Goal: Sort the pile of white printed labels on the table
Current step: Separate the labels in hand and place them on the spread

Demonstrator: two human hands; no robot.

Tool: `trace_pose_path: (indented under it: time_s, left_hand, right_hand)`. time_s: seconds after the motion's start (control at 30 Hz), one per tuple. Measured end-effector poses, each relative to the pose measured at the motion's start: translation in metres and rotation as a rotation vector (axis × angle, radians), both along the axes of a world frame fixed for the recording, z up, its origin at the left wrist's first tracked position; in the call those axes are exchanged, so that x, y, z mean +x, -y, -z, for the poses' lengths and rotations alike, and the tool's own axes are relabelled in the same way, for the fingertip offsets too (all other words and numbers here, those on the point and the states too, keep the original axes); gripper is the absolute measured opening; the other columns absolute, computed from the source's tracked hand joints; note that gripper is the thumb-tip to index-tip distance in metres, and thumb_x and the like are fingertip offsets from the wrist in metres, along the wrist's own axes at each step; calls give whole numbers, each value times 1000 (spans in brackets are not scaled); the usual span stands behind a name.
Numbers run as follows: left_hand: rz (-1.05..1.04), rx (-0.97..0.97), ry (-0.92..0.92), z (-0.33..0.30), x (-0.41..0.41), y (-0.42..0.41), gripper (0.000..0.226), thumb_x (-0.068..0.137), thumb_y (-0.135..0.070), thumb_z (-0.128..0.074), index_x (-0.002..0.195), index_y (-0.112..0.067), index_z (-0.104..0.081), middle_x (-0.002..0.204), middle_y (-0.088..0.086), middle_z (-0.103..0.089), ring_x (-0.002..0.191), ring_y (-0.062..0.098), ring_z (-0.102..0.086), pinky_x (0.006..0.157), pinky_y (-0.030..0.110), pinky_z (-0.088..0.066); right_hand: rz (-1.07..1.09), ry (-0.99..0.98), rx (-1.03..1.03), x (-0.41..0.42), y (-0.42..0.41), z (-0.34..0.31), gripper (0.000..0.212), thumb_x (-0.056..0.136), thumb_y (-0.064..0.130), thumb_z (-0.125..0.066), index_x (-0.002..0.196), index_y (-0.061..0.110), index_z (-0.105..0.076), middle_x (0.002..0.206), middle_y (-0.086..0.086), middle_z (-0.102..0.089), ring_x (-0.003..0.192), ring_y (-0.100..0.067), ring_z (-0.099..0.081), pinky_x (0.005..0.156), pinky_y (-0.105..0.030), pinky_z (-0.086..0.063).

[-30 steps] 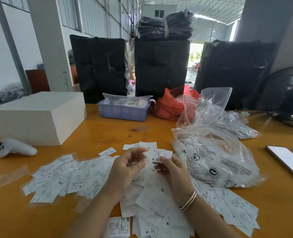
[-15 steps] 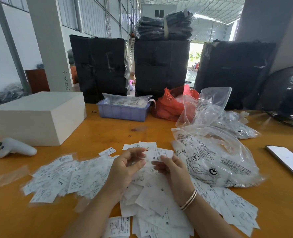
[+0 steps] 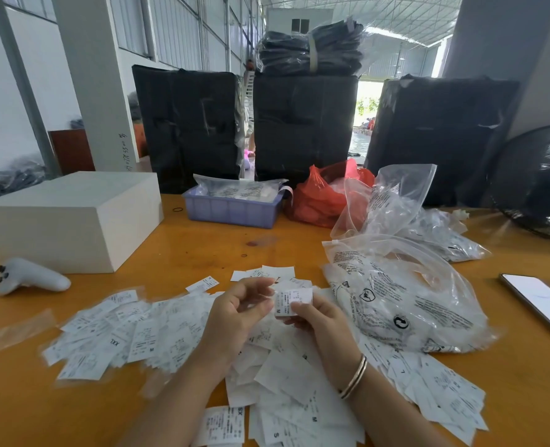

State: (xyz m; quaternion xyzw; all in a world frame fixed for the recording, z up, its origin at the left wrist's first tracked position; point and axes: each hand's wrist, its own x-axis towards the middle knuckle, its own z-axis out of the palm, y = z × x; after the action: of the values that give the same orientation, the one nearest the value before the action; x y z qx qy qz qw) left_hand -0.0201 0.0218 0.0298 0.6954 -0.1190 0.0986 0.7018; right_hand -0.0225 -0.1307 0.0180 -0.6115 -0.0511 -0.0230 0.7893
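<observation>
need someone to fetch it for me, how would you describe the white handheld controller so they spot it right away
Start at the big white box on the left of the orange table. Just in front of its near left corner lies the controller, on bare wood, apart from the spread of labels. It is the only rounded, solid white thing there, with small dark buttons at one end.
</observation>
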Motion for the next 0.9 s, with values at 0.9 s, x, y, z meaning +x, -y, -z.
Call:
trace_pose_path:
  time_s: [0.9]
  left_hand:
    - [9, -71, -19, 2, 4, 2, 15, 89, -15, -62, 92, -24, -74, 87, -4, -76, 83, 7, -70, 71, 12, -52]
  right_hand:
    - [168, 81, 35, -2, 0, -2, 24, 73, 33, -67, 81, 11, -69, 72, 0, -68, 65, -9, -60, 67, -27, -44]
